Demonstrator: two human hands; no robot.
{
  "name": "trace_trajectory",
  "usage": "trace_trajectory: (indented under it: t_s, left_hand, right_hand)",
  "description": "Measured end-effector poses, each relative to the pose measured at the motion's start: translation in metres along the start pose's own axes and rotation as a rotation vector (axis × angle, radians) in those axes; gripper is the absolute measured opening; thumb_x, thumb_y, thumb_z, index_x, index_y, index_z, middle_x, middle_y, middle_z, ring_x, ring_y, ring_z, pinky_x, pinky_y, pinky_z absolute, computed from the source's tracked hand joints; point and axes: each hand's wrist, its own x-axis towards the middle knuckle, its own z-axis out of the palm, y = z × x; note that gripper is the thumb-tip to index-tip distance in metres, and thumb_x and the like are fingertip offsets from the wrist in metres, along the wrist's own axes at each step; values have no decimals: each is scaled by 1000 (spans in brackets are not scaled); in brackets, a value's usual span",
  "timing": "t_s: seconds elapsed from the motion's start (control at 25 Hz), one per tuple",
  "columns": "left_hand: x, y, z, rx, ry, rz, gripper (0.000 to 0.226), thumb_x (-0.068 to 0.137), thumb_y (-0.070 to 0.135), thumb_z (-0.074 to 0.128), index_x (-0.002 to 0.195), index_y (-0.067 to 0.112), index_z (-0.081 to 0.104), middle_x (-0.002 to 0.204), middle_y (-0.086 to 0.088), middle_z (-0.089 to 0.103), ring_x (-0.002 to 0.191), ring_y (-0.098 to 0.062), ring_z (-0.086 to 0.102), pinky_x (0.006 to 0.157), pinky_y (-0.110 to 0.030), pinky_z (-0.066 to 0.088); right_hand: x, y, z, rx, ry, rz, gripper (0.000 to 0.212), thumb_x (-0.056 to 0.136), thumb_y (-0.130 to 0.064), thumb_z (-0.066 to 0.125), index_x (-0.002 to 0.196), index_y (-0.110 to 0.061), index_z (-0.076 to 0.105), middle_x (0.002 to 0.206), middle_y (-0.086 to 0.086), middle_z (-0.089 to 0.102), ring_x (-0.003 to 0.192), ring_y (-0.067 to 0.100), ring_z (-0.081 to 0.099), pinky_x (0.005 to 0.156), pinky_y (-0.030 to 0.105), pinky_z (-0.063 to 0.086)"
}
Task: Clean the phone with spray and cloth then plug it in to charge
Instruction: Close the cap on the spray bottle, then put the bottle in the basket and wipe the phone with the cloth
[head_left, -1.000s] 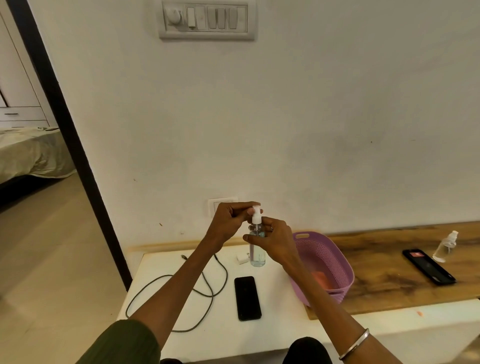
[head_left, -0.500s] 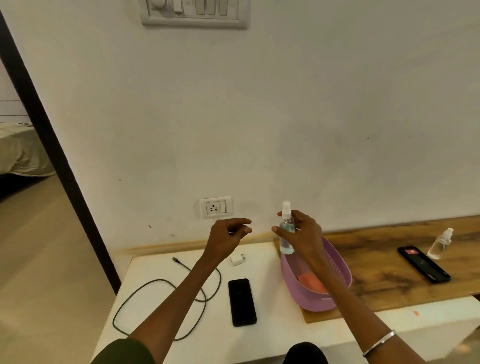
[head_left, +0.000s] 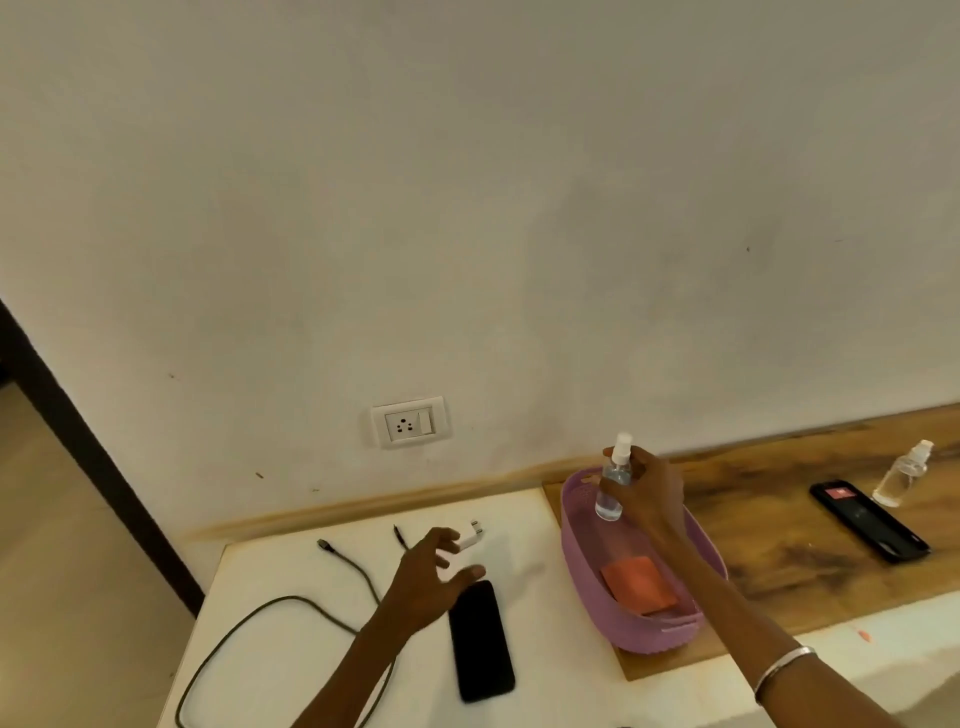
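Note:
A black phone (head_left: 480, 642) lies screen up on the white table (head_left: 545, 686). My left hand (head_left: 428, 582) hovers just above its top end, fingers spread, holding nothing. My right hand (head_left: 647, 499) grips a clear spray bottle (head_left: 613, 486) with a white nozzle, upright over the back of the purple basket (head_left: 582, 566). An orange cloth (head_left: 639, 584) lies inside the basket. A white charger plug (head_left: 471, 538) and a dark cable (head_left: 291, 608) lie on the table left of the phone. A wall socket (head_left: 409, 423) sits above them.
On the wooden shelf (head_left: 779, 561) to the right lie a second black phone (head_left: 870, 522) and another small clear spray bottle (head_left: 901, 475). A dark door frame (head_left: 93, 467) runs down the left side. The table's left edge is close to the cable.
My right hand carried the spray bottle right, over the basket. My left hand let go of the nozzle and dropped down toward the phone. The camera view tilted downward.

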Motion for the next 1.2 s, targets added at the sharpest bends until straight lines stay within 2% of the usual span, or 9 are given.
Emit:
trace_trajectory:
  t_s: [0.08,0.16,0.28,0.36,0.56,0.68,0.92,1.04,1.2]
  left_hand:
    - [0,-22,7,54,-75,-53,91,62,68,78,136,28,43,134,9,50,115,-14,56,91,-22,47]
    - [1,-39,12,148,-172,-69,124,51,85,70,150,25,25,152,6,29,138,-18,37,112,-33,37]
    - [6,-52,18,369,-319,-94,142,48,85,71,156,24,2,163,3,0,149,-26,13,121,-45,21]
    - [7,-60,21,443,-391,-109,147,49,80,77,156,27,-8,165,3,-11,152,-29,4,122,-49,16]
    - [7,-72,20,500,-449,-104,151,48,72,84,156,27,-11,166,1,-9,153,-29,-1,124,-49,10]
    - [5,-78,23,549,-428,-70,152,46,74,83,156,26,-10,166,4,-6,153,-25,-4,124,-49,4]
    - [-2,-85,27,589,-434,-57,153,47,73,82,155,26,-15,165,4,-13,152,-20,-16,121,-48,-8]
    - [-4,-87,30,603,-445,-50,156,46,74,82,155,25,-18,165,4,-16,152,-21,-19,121,-48,-10]
    - [-6,-88,30,622,-420,-63,156,43,76,81,155,26,-16,165,5,-14,152,-20,-18,120,-49,-10]
  right_hand:
    - [7,16,11,-15,9,61,40,69,-20,82,107,-22,72,86,-5,72,68,1,61,56,10,39]
    - [12,30,23,-33,29,103,31,69,-20,81,99,-20,72,82,-2,73,65,1,60,53,12,36]
    - [20,45,37,-78,-6,149,25,69,-21,81,90,-15,69,80,1,72,72,18,65,54,21,38]
    - [24,52,45,-114,-30,149,26,71,-20,80,94,-12,70,84,4,73,72,18,64,57,24,39]
    - [24,60,54,-152,-47,135,26,71,-12,79,96,-11,72,75,-2,65,61,8,56,52,19,37]
    - [22,67,58,-183,-69,123,16,74,-15,78,88,-10,70,76,5,70,61,12,57,53,22,40]
    - [21,67,59,-187,-138,155,27,74,-13,77,97,-8,65,87,9,70,76,23,64,64,29,47]
    - [22,61,54,-240,-267,144,40,75,-13,76,111,-9,58,96,7,67,85,25,63,68,29,46]
    - [27,64,21,-474,-274,192,43,74,-12,76,115,-10,64,107,10,71,94,29,66,72,33,53]
